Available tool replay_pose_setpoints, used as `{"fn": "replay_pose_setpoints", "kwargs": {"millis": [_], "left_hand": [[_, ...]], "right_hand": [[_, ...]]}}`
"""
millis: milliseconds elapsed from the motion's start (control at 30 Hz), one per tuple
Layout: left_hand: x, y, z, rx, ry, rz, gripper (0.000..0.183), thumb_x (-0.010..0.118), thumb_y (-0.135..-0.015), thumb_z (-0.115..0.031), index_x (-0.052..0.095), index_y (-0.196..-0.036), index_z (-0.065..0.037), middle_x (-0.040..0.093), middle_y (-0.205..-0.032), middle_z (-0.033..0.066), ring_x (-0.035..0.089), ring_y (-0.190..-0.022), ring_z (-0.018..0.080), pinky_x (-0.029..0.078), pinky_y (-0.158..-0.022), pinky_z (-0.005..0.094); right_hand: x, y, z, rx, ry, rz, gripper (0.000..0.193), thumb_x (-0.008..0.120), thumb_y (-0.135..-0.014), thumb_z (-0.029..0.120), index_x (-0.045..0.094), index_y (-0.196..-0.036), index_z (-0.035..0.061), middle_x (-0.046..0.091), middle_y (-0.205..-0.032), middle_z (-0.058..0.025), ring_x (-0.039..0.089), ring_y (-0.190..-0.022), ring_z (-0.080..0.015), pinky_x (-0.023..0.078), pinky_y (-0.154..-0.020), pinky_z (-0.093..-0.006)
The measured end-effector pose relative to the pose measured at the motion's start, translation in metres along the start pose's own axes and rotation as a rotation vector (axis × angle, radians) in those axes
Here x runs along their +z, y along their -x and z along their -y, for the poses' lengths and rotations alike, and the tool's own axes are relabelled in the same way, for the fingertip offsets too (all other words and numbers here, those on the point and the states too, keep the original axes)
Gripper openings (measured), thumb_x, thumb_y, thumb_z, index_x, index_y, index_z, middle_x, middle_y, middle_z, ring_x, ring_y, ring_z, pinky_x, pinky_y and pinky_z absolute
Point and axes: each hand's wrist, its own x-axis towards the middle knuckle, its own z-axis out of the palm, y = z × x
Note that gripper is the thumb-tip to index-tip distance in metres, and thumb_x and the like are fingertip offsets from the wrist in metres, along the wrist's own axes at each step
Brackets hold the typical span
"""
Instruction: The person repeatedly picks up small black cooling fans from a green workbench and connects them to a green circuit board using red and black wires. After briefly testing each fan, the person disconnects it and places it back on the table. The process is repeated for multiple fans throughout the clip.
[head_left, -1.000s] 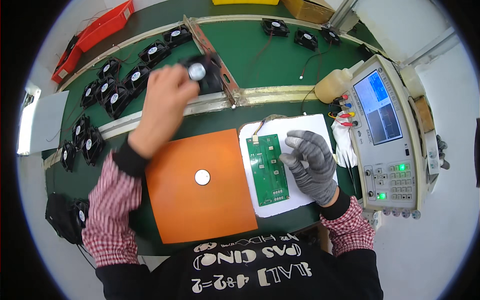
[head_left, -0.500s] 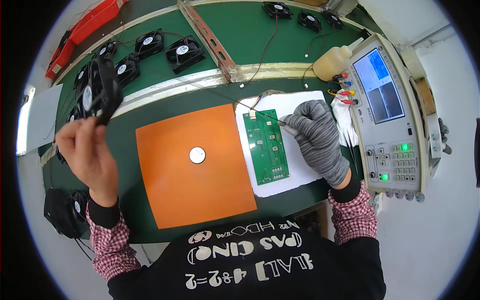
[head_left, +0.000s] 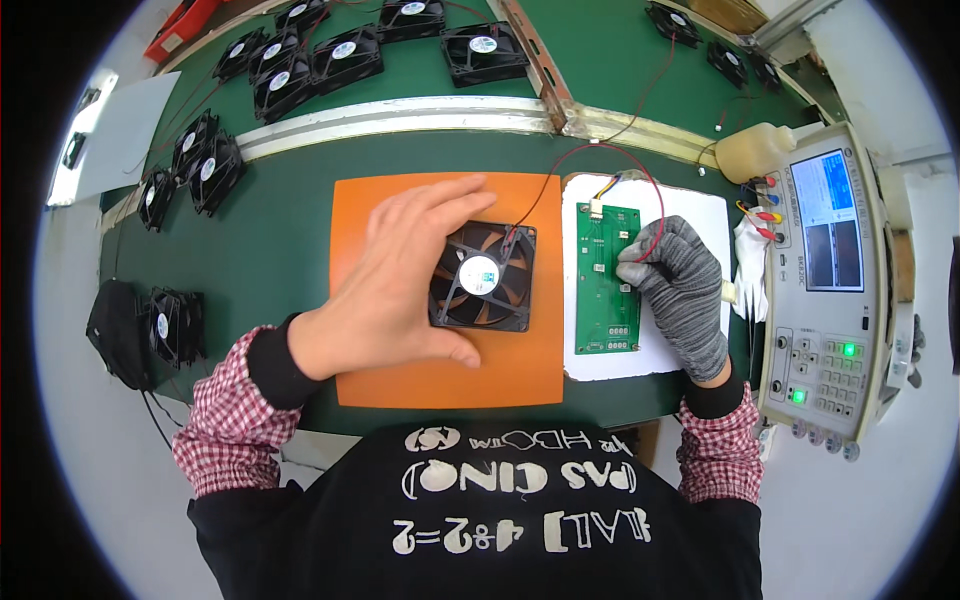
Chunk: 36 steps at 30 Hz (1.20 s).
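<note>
A black square cooling fan [head_left: 480, 277] with a white round label lies flat on the orange mat [head_left: 450, 385]. My bare left hand [head_left: 395, 275] is open around its left side, fingers beyond the fan's far edge and thumb below its near edge; contact is hard to tell. From the fan a thin red cable [head_left: 585, 146] arcs over to my right hand [head_left: 680, 285], which wears a grey glove with bare fingertips. That hand pinches the cable over the right part of a green circuit board [head_left: 603, 320]; the cable's tip is not clear.
The board rests on a white sheet [head_left: 680, 365]. At right stand a tester with a screen [head_left: 835, 240], coloured clip leads [head_left: 768, 225], a yellowish bottle [head_left: 755, 152] and tweezers [head_left: 754, 345]. More black fans [head_left: 345, 55] sit at the back, beyond a pale rail [head_left: 400, 117].
My left hand has brought the fan from the upper left down onto the orange mat and opened. The white disc seen there is now out of sight. My right hand still pinches the cable.
</note>
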Motion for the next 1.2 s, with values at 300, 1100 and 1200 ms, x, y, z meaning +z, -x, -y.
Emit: {"fn": "replay_pose_setpoints", "kwargs": {"millis": [300, 1100, 1200], "left_hand": [[0.011, 0.002, 0.007, 0.061, 0.035, 0.014, 0.115, 0.095, -0.048, -0.025, 0.035, -0.145, -0.008, 0.055, -0.133, 0.0086, 0.047, -0.123, 0.0317, 0.028, -0.108, 0.0468], [-0.036, 0.017, -0.059, 0.497, -0.936, -0.740, 0.040, 0.055, -0.093, -0.029, 0.047, -0.116, 0.003, 0.059, -0.097, 0.0208, 0.062, -0.082, 0.0342, 0.052, -0.061, 0.0420], [-0.055, -0.017, -0.072, 0.517, -0.658, -0.504, 0.045, 0.056, -0.094, -0.033, 0.051, -0.120, 0.003, 0.059, -0.113, 0.0226, 0.061, -0.100, 0.0387, 0.052, -0.080, 0.0460]], "right_hand": [[0.001, 0.002, -0.001, 0.098, -0.154, 0.011, 0.014, 0.072, -0.077, -0.007, 0.067, -0.087, 0.0006, 0.059, -0.092, -0.0053, 0.062, -0.085, -0.0152, 0.052, -0.077, -0.0281], [-0.004, -0.002, -0.013, -0.113, 0.157, 0.010, 0.020, 0.076, -0.072, 0.005, 0.064, -0.088, 0.0024, 0.061, -0.092, -0.0119, 0.063, -0.089, -0.0287, 0.052, -0.079, -0.0377], [0.006, -0.010, -0.005, -0.138, 0.120, 0.061, 0.018, 0.076, -0.073, 0.005, 0.065, -0.088, 0.0031, 0.061, -0.091, -0.0117, 0.063, -0.088, -0.0280, 0.052, -0.080, -0.0367]]}}
